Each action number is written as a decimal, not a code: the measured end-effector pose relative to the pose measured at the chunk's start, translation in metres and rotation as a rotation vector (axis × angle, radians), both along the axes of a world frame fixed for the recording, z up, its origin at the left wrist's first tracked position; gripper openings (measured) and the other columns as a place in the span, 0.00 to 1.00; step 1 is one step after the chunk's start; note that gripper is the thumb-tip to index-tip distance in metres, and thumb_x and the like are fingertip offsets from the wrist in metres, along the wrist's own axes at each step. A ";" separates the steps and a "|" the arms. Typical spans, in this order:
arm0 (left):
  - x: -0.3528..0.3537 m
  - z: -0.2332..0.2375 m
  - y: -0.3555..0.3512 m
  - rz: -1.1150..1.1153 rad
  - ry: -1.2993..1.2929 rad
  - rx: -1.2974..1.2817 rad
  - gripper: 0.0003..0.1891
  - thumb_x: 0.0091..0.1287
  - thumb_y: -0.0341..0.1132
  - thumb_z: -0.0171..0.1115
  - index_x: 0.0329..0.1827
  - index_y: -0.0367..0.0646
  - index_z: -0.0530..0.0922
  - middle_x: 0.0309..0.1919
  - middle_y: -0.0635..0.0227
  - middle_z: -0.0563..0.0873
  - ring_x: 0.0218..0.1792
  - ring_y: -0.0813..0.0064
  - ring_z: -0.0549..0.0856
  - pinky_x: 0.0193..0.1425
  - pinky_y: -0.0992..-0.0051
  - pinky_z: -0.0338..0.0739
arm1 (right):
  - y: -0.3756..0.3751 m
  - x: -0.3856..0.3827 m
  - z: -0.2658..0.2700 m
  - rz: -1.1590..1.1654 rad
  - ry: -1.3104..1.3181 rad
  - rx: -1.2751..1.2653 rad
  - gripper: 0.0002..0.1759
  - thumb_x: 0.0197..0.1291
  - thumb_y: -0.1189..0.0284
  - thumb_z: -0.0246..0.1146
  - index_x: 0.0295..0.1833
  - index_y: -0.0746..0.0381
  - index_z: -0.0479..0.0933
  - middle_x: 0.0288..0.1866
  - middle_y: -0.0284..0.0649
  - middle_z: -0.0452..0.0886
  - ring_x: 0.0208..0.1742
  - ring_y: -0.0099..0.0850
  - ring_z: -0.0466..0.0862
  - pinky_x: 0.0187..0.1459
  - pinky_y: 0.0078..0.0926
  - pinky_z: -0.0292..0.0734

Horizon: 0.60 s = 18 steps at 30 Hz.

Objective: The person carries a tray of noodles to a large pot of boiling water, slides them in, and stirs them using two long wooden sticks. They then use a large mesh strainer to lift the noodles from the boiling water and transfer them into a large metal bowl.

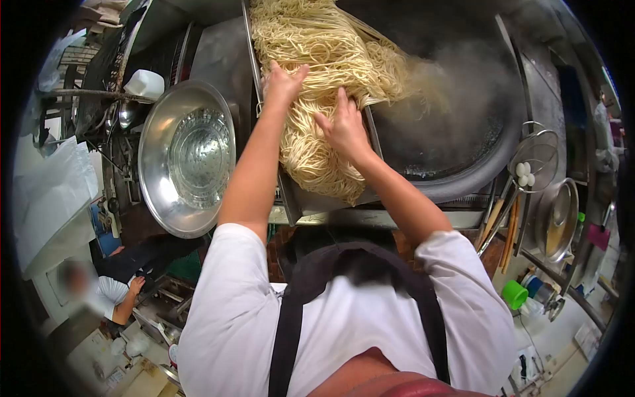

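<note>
A big heap of pale yellow noodles (317, 49) fills a long metal tray (289, 197). Some strands hang over the tray's right edge toward a large dark pan (456, 135) giving off steam. My left hand (284, 85) rests on the left side of the heap, its visible fingers apart and touching the noodles. Lower and to the right, my right hand (345, 129) lies against the noodles near the tray's right edge with thumb and fingers spread. Neither hand visibly grips a bundle, though some fingertips are partly hidden among strands.
A wide steel basin (153, 162) stands left of the tray. On the right are a wire strainer (544, 149), white eggs (523, 173), a metal bowl (567, 231) and a green container (514, 294). Another person (112, 294) is at the lower left.
</note>
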<state>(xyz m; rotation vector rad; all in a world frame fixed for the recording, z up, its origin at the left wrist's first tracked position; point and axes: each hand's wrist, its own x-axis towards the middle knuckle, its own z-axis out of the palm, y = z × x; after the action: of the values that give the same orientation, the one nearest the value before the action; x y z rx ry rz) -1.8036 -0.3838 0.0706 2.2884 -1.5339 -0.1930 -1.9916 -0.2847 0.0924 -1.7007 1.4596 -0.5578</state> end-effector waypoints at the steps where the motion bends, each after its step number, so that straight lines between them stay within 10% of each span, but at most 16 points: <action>1: 0.001 0.003 0.002 0.016 0.149 0.010 0.55 0.59 0.68 0.65 0.69 0.19 0.67 0.61 0.33 0.79 0.63 0.45 0.82 0.69 0.61 0.75 | -0.007 0.012 0.011 -0.058 -0.012 0.054 0.50 0.69 0.48 0.62 0.81 0.69 0.49 0.75 0.67 0.63 0.74 0.56 0.69 0.73 0.48 0.65; 4: -0.002 0.025 0.005 0.078 0.401 0.085 0.40 0.60 0.58 0.71 0.62 0.28 0.77 0.55 0.42 0.85 0.53 0.52 0.87 0.60 0.61 0.81 | -0.034 0.026 0.000 -0.212 -0.218 -0.003 0.49 0.68 0.48 0.62 0.80 0.69 0.51 0.74 0.65 0.64 0.73 0.55 0.70 0.72 0.47 0.66; 8: -0.010 0.052 0.009 -0.073 1.601 0.062 0.26 0.69 0.48 0.64 0.56 0.32 0.81 0.48 0.55 0.87 0.44 0.67 0.89 0.47 0.68 0.86 | -0.054 0.024 0.021 -0.287 -0.518 -0.189 0.42 0.68 0.54 0.64 0.76 0.69 0.59 0.69 0.57 0.71 0.69 0.48 0.74 0.70 0.42 0.69; 13: -0.031 0.154 -0.024 -0.498 1.732 -0.121 0.23 0.71 0.47 0.59 0.57 0.36 0.80 0.45 0.60 0.88 0.41 0.67 0.89 0.46 0.66 0.86 | -0.093 -0.001 0.111 -0.205 -0.931 -0.419 0.35 0.63 0.59 0.67 0.69 0.68 0.67 0.66 0.53 0.75 0.65 0.45 0.78 0.66 0.38 0.73; 16: -0.039 0.218 -0.047 -0.644 1.540 -0.229 0.23 0.76 0.47 0.54 0.61 0.35 0.77 0.49 0.56 0.88 0.46 0.66 0.88 0.51 0.67 0.84 | -0.129 -0.016 0.175 -0.225 -0.824 -0.932 0.23 0.70 0.67 0.64 0.66 0.64 0.70 0.51 0.39 0.80 0.44 0.28 0.82 0.46 0.25 0.78; 17: -0.047 0.242 -0.052 -0.707 1.526 -0.280 0.23 0.75 0.46 0.54 0.62 0.35 0.76 0.50 0.56 0.88 0.47 0.65 0.88 0.52 0.67 0.84 | -0.122 -0.028 0.211 -0.130 -1.065 -0.452 0.25 0.69 0.65 0.66 0.67 0.61 0.68 0.49 0.39 0.80 0.42 0.29 0.82 0.46 0.28 0.78; 18: -0.056 0.266 -0.055 -0.770 1.519 -0.341 0.23 0.75 0.46 0.55 0.62 0.35 0.76 0.50 0.55 0.87 0.48 0.65 0.87 0.53 0.66 0.83 | -0.128 -0.037 0.233 -0.139 -0.965 -0.673 0.24 0.70 0.63 0.65 0.65 0.62 0.70 0.47 0.39 0.80 0.41 0.28 0.81 0.45 0.29 0.78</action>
<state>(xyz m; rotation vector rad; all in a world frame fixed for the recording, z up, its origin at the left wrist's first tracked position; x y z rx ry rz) -1.8592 -0.4383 0.3370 0.6229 -1.1938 -1.3292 -2.0285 -0.4123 0.3255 -1.4071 0.6928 -1.7942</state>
